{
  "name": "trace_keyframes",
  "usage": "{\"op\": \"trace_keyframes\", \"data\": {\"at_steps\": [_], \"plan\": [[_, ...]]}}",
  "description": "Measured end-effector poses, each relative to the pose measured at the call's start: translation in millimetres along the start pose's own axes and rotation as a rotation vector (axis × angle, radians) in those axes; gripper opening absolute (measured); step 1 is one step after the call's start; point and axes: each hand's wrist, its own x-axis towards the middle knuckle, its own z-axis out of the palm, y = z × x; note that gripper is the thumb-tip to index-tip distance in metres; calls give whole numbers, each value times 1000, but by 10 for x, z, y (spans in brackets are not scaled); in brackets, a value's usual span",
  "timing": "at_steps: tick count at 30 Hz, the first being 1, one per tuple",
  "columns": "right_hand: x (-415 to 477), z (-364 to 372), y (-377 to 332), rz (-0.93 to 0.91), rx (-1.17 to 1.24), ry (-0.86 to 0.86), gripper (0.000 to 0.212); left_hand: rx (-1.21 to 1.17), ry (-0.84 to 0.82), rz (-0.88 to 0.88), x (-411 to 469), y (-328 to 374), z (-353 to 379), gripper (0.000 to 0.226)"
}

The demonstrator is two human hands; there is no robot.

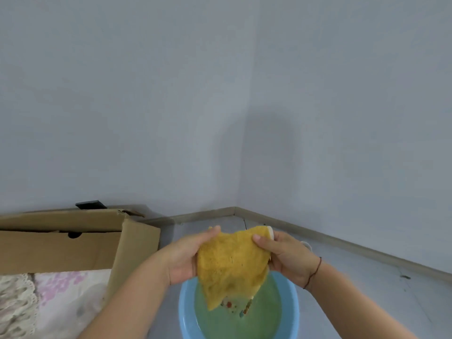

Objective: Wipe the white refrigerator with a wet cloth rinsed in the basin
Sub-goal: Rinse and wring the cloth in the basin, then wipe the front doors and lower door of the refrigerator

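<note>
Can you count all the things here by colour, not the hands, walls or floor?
Yellow: 1, the cloth, held up by the left hand and right hand.
Blue: 1, the basin under it.
Brown: 1, the cardboard box.
Black: 1, a flat thing behind the box.
Pink and white: 1, the patterned fabric.
Total: 5

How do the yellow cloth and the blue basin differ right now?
The yellow cloth is soft and hangs spread between the left hand and right hand; the blue basin is rigid and sits on the floor below. The cloth is held up; the basin holds greenish water.
</note>
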Motion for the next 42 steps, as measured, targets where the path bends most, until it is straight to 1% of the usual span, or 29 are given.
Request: {"op": "trace_keyframes", "data": {"at_steps": [1, 2, 3, 4, 5, 6, 8, 9, 11, 12, 14, 15, 16, 18, 21, 22, 23, 24, 26, 27, 28, 29, 31, 33, 35, 38, 39, 41, 42], "plan": [[-91, 45, -173, -15, -30, 40, 35, 77, 7, 12, -121, 120, 28, 79], [-180, 86, -381, -41, -63, 61, 30, 132, 6, 37, -234, 256, 50, 106], [-271, 132, -538, -50, -86, 73, 24, 159, 13, 54, -309, 336, 61, 125], [-375, 162, -748, -61, -109, 80, 19, 211, 22, 91, -455, 477, 140, 134], [-566, 211, -1049, -71, -141, 71, 17, 317, 22, 135, -668, 678, 309, 134], [-680, 249, -1259, -69, -177, 54, 18, 441, 27, 173, -822, 805, 458, 129], [-901, 308, -1662, -40, -277, 46, 32, 743, 79, 259, -1101, 1050, 775, 110], [-1043, 350, -1864, -14, -335, 66, 37, 874, 119, 290, -1223, 1156, 922, 100], [-1397, 431, -2247, 3, -460, 155, 39, 1117, 183, 363, -1502, 1352, 1250, 85], [-1540, 463, -2398, 1, -488, 190, 46, 1219, 210, 401, -1606, 1430, 1398, 77], [-1803, 520, -2687, 3, -473, 190, 85, 1354, 283, 501, -1821, 1605, 1668, 60], [-1962, 551, -2818, 1, -445, 164, 94, 1385, 318, 566, -1955, 1692, 1787, 51], [-2100, 596, -2922, -10, -439, 136, 93, 1400, 349, 621, -2059, 1778, 1863, 42], [-2357, 683, -3044, -51, -520, 109, 74, 1416, 372, 710, -2296, 1945, 1977, 35], [-2667, 797, -3201, -176, -737, 239, 40, 1429, 316, 757, -2588, 2230, 2033, 25], [-2793, 839, -3257, -213, -782, 310, 26, 1389, 285, 775, -2697, 2329, 2053, 18], [-2955, 888, -3301, -268, -787, 376, 19, 1343, 237, 797, -2821, 2432, 2073, 12], [-3104, 919, -3329, -325, -763, 433, 19, 1278, 173, 809, -2968, 2497, 2107, 11], [-3455, 1000, -3363, -467, -698, 557, 12, 1168, 16, 814, -3202, 2602, 2212, 17], [-3580, 983, -3369, -523, -644, 578, 6, 1089, -70, 808, -3306, 2631, 2288, 20], [-3636, 1000, -3385, -559, -572, 571, 5, 990, -160, 788, -3348, 2648, 2298, 23], [-3859, 993, -3319, -614, -458, 621, 10, 930, -301, 763, -3416, 2638, 2451, 27], [-4148, 954, -3198, -679, -245, 653, 17, 847, -461, 747, -3455, 2564, 2707, 31], [-4494, 907, -3000, -739, -93, 702, 18, 895, -533, 797, -3506, 2403, 3058, 31], [-4829, 854, -2788, -775, -48, 779, 17, 934, -562, 854, -3564, 2193, 3400, 30], [-5416, 747, -2439, -823, -21, 954, 20, 957, -684, 870, -3670, 1803, 3915, 28], [-5746, 737, -2234, -852, 5, 1049, 21, 981, -770, 850, -3741, 1561, 4183, 27], [-6126, 730, -2008, -875, 42, 1172, 19, 999, -857, 838, -3829, 1264, 4474, 27], [-6433, 738, -1805, -889, 62, 1266, 17, 1015, -920, 825, -3939, 1002, 4707, 27]]}}
